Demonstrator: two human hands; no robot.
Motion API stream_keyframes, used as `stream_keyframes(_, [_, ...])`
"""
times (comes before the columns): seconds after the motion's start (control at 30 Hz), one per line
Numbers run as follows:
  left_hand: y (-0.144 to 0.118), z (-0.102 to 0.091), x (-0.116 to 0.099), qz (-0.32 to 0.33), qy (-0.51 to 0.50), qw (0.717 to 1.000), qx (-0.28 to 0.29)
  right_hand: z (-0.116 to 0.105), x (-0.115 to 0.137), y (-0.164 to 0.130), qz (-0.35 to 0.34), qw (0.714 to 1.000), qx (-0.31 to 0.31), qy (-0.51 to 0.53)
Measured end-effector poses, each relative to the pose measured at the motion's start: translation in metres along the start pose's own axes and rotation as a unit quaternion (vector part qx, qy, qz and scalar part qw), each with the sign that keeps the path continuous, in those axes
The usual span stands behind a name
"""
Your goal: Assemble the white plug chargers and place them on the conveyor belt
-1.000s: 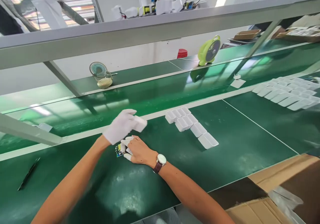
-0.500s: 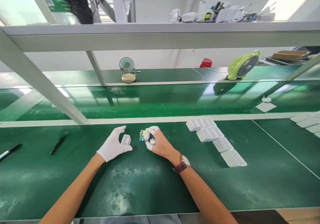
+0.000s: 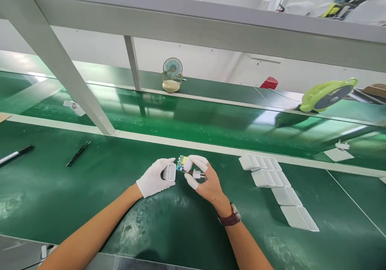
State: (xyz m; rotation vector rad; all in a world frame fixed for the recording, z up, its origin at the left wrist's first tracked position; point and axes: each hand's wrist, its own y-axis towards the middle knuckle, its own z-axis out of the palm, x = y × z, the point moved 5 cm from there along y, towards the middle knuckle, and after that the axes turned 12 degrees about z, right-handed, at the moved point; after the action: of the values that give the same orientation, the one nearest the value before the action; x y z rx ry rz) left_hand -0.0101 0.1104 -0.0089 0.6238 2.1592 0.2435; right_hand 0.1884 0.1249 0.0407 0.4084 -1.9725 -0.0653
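My left hand (image 3: 157,178), in a white glove, is closed around a small white plastic case (image 3: 170,172) whose open side faces up and toward the right. Fingertip covers are on my right hand (image 3: 205,177), which pinches a small circuit board (image 3: 182,163) with green, yellow and blue parts. A white piece at the board's right end is under my fingers. A white plug with metal pins (image 3: 197,174) lies within the curl of that hand, with a red wire beside it. Board and case are close together, with a narrow gap between them.
White open cases (image 3: 267,178) stand in a stepped row at right. On the left lie black tweezers (image 3: 78,153) and a marker (image 3: 15,155). A rail (image 3: 181,143) borders the green conveyor behind, which carries a plug with a white piece (image 3: 338,154). Fans (image 3: 172,75) stand beyond.
My left hand has closed around the white case, which stood between its spread fingers. The case and the board are nearer each other. The camera view has tilted and shifted.
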Motion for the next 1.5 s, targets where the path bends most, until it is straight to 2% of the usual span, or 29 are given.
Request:
stream_keyframes(0.17, [-0.004, -0.003, 0.000, 0.049, 0.021, 0.998, -0.037, 0.005, 0.011, -0.014, -0.098, 0.993, 0.030, -0.061])
stream_keyframes(0.3, [-0.004, -0.001, 0.000, 0.063, 0.014, 0.997, -0.032, 0.009, 0.011, -0.020, -0.121, 0.982, 0.059, -0.133])
stream_keyframes(0.5, [-0.007, 0.004, 0.004, 0.057, 0.017, 0.998, -0.015, 0.014, 0.007, -0.022, -0.116, 0.975, 0.102, -0.157])
stream_keyframes(0.8, [-0.008, 0.006, 0.002, 0.061, 0.018, 0.998, -0.012, 0.021, 0.008, -0.020, -0.110, 0.965, 0.126, -0.204])
stream_keyframes(1.5, [-0.007, 0.006, 0.001, 0.052, 0.005, 0.998, -0.024, 0.022, 0.016, -0.020, -0.129, 0.960, 0.101, -0.226])
